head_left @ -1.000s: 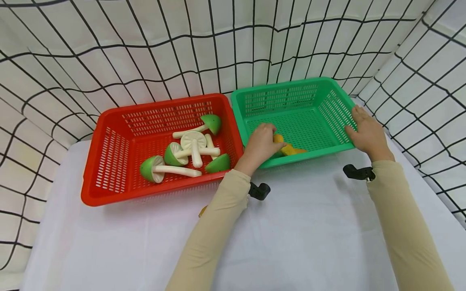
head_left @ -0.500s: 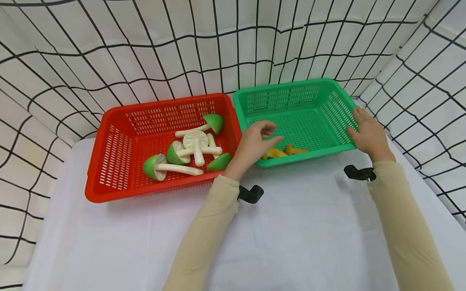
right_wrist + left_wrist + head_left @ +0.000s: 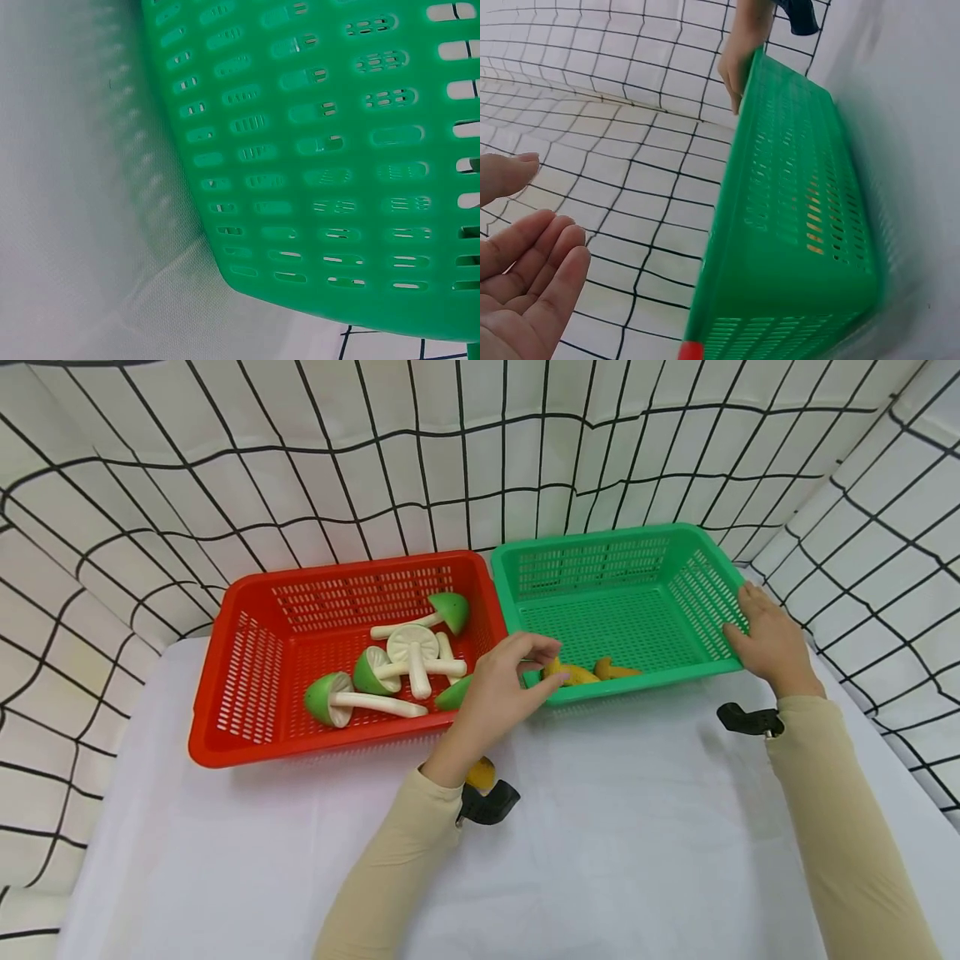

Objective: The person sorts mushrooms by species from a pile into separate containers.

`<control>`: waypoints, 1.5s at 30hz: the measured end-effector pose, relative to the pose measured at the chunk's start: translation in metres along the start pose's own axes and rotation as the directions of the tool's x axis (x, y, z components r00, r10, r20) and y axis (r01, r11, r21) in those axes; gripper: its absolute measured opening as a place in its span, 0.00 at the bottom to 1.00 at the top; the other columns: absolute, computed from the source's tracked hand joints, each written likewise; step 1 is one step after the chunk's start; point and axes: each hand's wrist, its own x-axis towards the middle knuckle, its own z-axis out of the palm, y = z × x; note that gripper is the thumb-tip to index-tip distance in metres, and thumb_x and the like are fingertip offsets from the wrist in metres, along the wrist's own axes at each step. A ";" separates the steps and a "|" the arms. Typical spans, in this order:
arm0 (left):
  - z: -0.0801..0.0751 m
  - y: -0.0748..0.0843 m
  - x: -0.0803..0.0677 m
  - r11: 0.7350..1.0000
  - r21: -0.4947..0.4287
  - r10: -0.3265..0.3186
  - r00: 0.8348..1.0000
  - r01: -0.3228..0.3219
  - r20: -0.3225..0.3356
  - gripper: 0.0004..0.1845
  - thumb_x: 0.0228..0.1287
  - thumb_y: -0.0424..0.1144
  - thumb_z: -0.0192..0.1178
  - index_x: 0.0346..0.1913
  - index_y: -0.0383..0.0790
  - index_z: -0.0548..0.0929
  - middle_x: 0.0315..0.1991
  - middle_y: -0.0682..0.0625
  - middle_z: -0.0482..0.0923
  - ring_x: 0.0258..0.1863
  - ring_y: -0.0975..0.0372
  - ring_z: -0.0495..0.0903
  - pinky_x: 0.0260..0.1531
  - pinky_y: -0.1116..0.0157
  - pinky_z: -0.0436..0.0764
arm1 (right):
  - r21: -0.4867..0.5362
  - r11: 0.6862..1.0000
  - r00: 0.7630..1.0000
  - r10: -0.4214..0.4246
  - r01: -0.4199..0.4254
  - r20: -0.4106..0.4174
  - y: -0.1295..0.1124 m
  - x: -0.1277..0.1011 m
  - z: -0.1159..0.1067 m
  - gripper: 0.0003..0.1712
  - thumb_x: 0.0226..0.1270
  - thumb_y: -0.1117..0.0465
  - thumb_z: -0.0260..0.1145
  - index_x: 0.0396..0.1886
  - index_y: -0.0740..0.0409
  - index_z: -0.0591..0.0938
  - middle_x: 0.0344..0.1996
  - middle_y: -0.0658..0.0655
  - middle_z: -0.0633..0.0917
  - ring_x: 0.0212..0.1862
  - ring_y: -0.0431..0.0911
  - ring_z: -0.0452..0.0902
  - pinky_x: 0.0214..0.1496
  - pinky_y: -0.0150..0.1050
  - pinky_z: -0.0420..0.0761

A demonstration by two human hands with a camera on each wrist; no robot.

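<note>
My left hand (image 3: 501,685) hovers over the place where the two baskets meet, at the near left corner of the green basket (image 3: 615,683). In the left wrist view, the left hand (image 3: 529,281) has loosely bent fingers, thumb apart and nothing held. Yellow toy mushrooms (image 3: 576,674) lie in the green basket along its near wall, just beyond the fingertips. My right hand (image 3: 774,639) holds the basket's right rim, thumb on the inner side; the right wrist view shows only the basket's slotted wall (image 3: 300,180). Part of a yellow rounded object (image 3: 481,773) shows on the table beneath my left wrist.
A red basket (image 3: 300,745) stands to the left, against the green one. Several toy mushrooms with green caps and white stems (image 3: 378,703) lie in it. Black netting over white cloth (image 3: 420,468) rises behind and at both sides. White cloth (image 3: 600,827) covers the table.
My left hand has risen out of the green basket, leaving the yellow mushrooms there, and has moved left and nearer to me. My right hand stays on the rim. The head view has shifted slightly.
</note>
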 end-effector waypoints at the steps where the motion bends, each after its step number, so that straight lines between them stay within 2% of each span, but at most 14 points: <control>1: -0.001 0.001 -0.004 1.000 -0.010 0.012 1.000 -0.012 -0.002 0.16 0.58 0.33 0.66 0.49 0.32 0.79 0.44 0.44 0.78 0.45 0.57 0.78 0.48 0.67 0.77 | 0.000 1.000 1.000 0.000 0.000 0.002 0.000 0.000 0.001 0.38 0.70 0.53 0.42 0.71 0.72 0.48 0.72 0.69 0.49 0.73 0.60 0.41 0.70 0.57 0.46; 6: -0.006 0.005 -0.029 0.999 -0.040 0.020 1.000 -0.021 -0.020 0.16 0.56 0.31 0.67 0.47 0.33 0.80 0.44 0.46 0.79 0.44 0.59 0.78 0.47 0.59 0.79 | -0.006 1.000 1.000 0.006 -0.006 0.005 -0.001 -0.001 0.001 0.38 0.70 0.53 0.43 0.71 0.72 0.47 0.71 0.70 0.49 0.73 0.60 0.41 0.69 0.58 0.47; 11: -0.014 0.001 -0.059 0.997 -0.080 0.001 1.000 -0.003 -0.031 0.16 0.53 0.30 0.68 0.47 0.34 0.80 0.43 0.46 0.80 0.43 0.60 0.79 0.46 0.62 0.80 | -0.017 1.000 1.000 0.018 -0.018 0.003 -0.002 -0.001 -0.001 0.38 0.70 0.53 0.43 0.71 0.72 0.47 0.71 0.70 0.49 0.72 0.61 0.42 0.69 0.59 0.48; 18: -0.022 -0.016 -0.101 0.986 -0.132 -0.108 0.994 0.103 -0.028 0.16 0.52 0.28 0.69 0.45 0.34 0.81 0.42 0.46 0.80 0.42 0.54 0.80 0.44 0.60 0.80 | -0.019 1.000 1.000 0.017 -0.017 0.014 -0.002 -0.001 -0.001 0.38 0.71 0.53 0.42 0.71 0.72 0.47 0.71 0.70 0.48 0.72 0.61 0.41 0.69 0.59 0.48; 22: -0.024 -0.027 -0.117 0.978 -0.133 -0.165 0.986 0.162 -0.014 0.16 0.52 0.27 0.68 0.45 0.32 0.81 0.42 0.45 0.80 0.41 0.54 0.80 0.45 0.63 0.80 | -0.008 1.000 1.000 0.028 -0.028 0.013 -0.002 -0.002 -0.002 0.38 0.70 0.53 0.42 0.71 0.72 0.47 0.72 0.70 0.48 0.73 0.61 0.40 0.68 0.60 0.48; 25: -0.027 -0.034 -0.125 0.974 -0.116 -0.203 0.978 0.196 -0.055 0.16 0.50 0.25 0.69 0.44 0.31 0.81 0.41 0.43 0.81 0.40 0.55 0.81 0.44 0.66 0.80 | -0.003 1.000 0.999 0.031 -0.031 0.023 -0.003 -0.002 -0.002 0.38 0.70 0.53 0.42 0.72 0.71 0.46 0.72 0.69 0.47 0.73 0.61 0.40 0.68 0.60 0.47; 30: -0.033 -0.045 -0.130 0.962 -0.052 -0.273 0.954 0.269 -0.121 0.16 0.49 0.25 0.69 0.43 0.30 0.81 0.40 0.44 0.81 0.39 0.57 0.80 0.43 0.65 0.80 | -0.001 1.000 0.999 0.020 -0.020 0.037 -0.004 -0.001 -0.001 0.38 0.71 0.53 0.42 0.72 0.72 0.45 0.72 0.70 0.47 0.72 0.62 0.39 0.68 0.60 0.47; 32: -0.033 -0.049 -0.130 0.955 -0.021 -0.298 0.947 0.297 -0.121 0.16 0.49 0.27 0.70 0.43 0.30 0.81 0.40 0.44 0.80 0.39 0.56 0.80 0.44 0.63 0.80 | -0.004 1.000 0.999 0.019 -0.019 0.039 -0.003 -0.002 -0.002 0.38 0.71 0.53 0.41 0.71 0.72 0.45 0.72 0.70 0.46 0.72 0.62 0.39 0.68 0.61 0.47; 36: -0.037 -0.057 -0.130 0.939 -0.019 -0.343 0.933 0.343 -0.108 0.18 0.49 0.29 0.71 0.44 0.30 0.81 0.40 0.42 0.81 0.41 0.54 0.81 0.45 0.61 0.80 | -0.007 1.000 0.999 0.015 -0.015 0.036 -0.001 -0.003 -0.002 0.38 0.70 0.53 0.41 0.71 0.72 0.46 0.71 0.70 0.47 0.72 0.62 0.40 0.68 0.61 0.47; 40: -0.042 -0.069 -0.132 0.929 -0.034 -0.371 0.921 0.369 -0.120 0.19 0.48 0.30 0.72 0.45 0.31 0.81 0.40 0.43 0.82 0.41 0.53 0.81 0.45 0.61 0.80 | -0.006 1.000 1.000 0.007 -0.007 0.026 0.000 -0.002 -0.001 0.38 0.70 0.53 0.41 0.71 0.72 0.47 0.71 0.70 0.48 0.72 0.62 0.41 0.68 0.61 0.48; 45: -0.045 -0.081 -0.135 0.915 0.009 -0.399 0.909 0.403 -0.120 0.20 0.48 0.31 0.72 0.46 0.30 0.80 0.42 0.43 0.81 0.42 0.53 0.81 0.46 0.62 0.80 | -0.011 1.000 1.000 0.002 -0.001 0.018 -0.001 -0.001 -0.001 0.38 0.70 0.53 0.42 0.71 0.72 0.47 0.71 0.70 0.48 0.72 0.62 0.41 0.68 0.60 0.48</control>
